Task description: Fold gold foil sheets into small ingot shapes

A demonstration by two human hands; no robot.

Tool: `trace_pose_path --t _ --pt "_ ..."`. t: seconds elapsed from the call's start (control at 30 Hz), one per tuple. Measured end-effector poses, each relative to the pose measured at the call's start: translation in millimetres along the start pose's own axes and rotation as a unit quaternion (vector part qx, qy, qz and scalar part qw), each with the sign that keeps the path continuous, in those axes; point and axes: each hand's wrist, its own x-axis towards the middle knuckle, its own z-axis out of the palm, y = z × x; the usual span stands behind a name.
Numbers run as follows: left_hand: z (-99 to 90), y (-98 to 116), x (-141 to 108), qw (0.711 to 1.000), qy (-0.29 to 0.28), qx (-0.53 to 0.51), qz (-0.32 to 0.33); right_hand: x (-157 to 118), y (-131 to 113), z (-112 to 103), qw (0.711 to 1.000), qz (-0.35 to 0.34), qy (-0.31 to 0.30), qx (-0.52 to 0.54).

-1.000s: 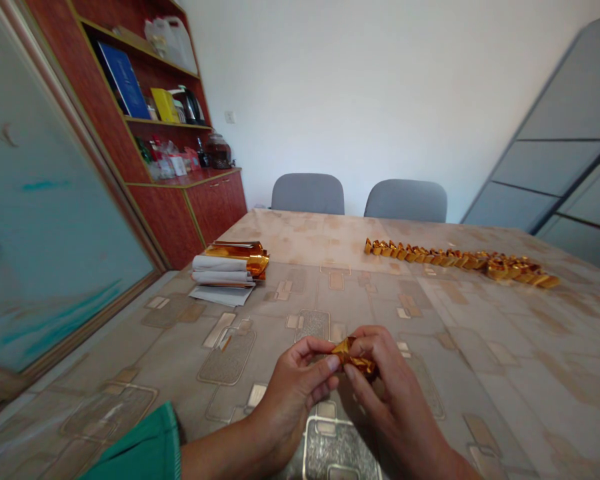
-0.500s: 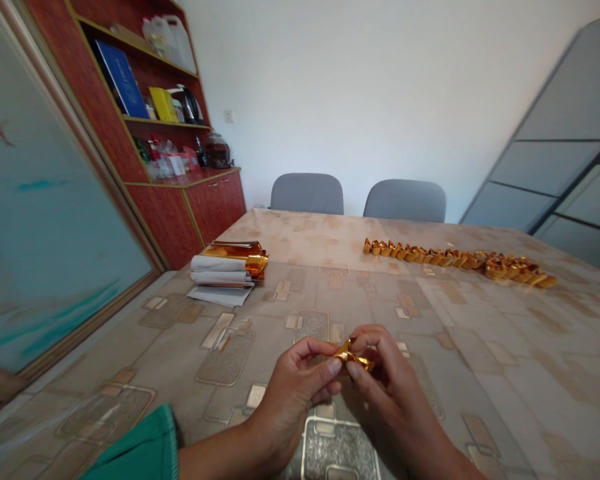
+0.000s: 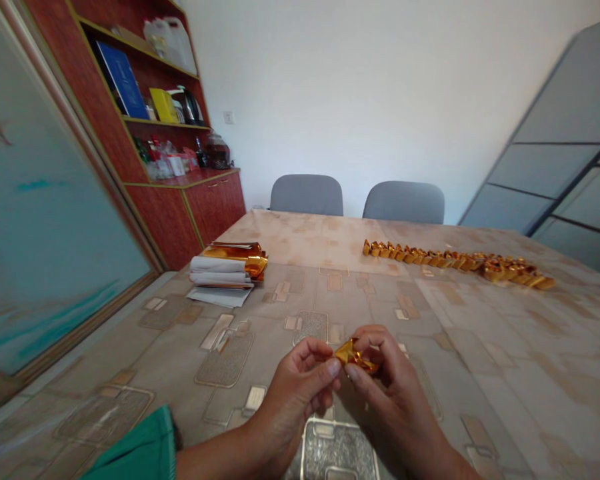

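Head view: left hand (image 3: 295,393) and right hand (image 3: 395,393) curled, fingertips pinching crumpled gold foil (image 3: 354,356) between them, above the bench (image 3: 460,373). Farther off, a paper stack (image 3: 221,280) under foil sheets (image 3: 233,251), and a long row of gold pieces (image 3: 455,263), their exact shape too small to tell.

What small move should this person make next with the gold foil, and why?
Probably pinch the gold foil piece tighter between the left hand and right hand to firm its folds. It looks loosely crumpled, while the row of folded foil pieces across the table looks compact.
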Motion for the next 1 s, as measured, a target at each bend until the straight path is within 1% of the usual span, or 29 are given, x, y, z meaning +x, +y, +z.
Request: trace_pose_path --t 0.1,0.3,0.37,0.43,0.47,0.53,0.6,0.67,0.73,0.83,0.9,1.0 --pt "-1.6 -2.8 0.0 1.0 -0.015 0.002 -0.021 -1.3 -1.6 0.9 0.999 -0.013 0.001 -0.03" --pt "-2.0 -6.9 0.8 0.997 -0.034 -0.051 -0.05 -3.6 -3.3 7.5 0.999 -0.024 0.019 -0.044" --pt "-2.0 -6.1 1.7 0.996 -0.028 -0.07 -0.054 -4.6 -4.9 7.8 0.999 -0.028 0.01 -0.038" --pt "-2.6 -3.6 2.7 0.994 -0.023 -0.085 -0.056 -5.9 -7.7 6.0 1.0 -0.025 -0.009 -0.007" --pt "-3.1 -2.0 3.3 0.994 -0.023 -0.092 -0.055 -6.6 -9.1 4.5 1.0 -0.008 -0.016 0.017" --pt "-4.4 1.4 4.3 0.993 -0.023 -0.1 -0.054 -7.3 -11.1 1.6 0.995 0.057 -0.015 0.075" --pt "-5.8 3.3 5.3 0.993 -0.029 -0.098 -0.057 -7.1 -10.8 0.3 0.982 0.134 -0.001 0.135" --pt "-7.1 2.9 6.0 0.994 -0.047 -0.083 -0.057 -6.3 -7.8 1.8 0.966 0.182 0.001 0.183" --pt "-8.3 0.2 6.4 0.995 -0.072 -0.054 -0.05 -6.0 -3.5 5.4 0.958 0.201 -0.008 0.205" --pt "-9.4 -4.6 6.6 0.994 -0.098 0.005 -0.045 -6.8 1.0 10.6 0.955 0.215 -0.015 0.203" --pt "-9.7 -6.0 6.6 0.993 -0.103 0.03 -0.048 -7.7 1.6 12.2 0.954 0.216 -0.019 0.207" --pt "-9.7 -4.4 6.9 0.993 -0.1 0.027 -0.057 -8.8 0.5 12.0 0.942 0.221 -0.028 0.25"
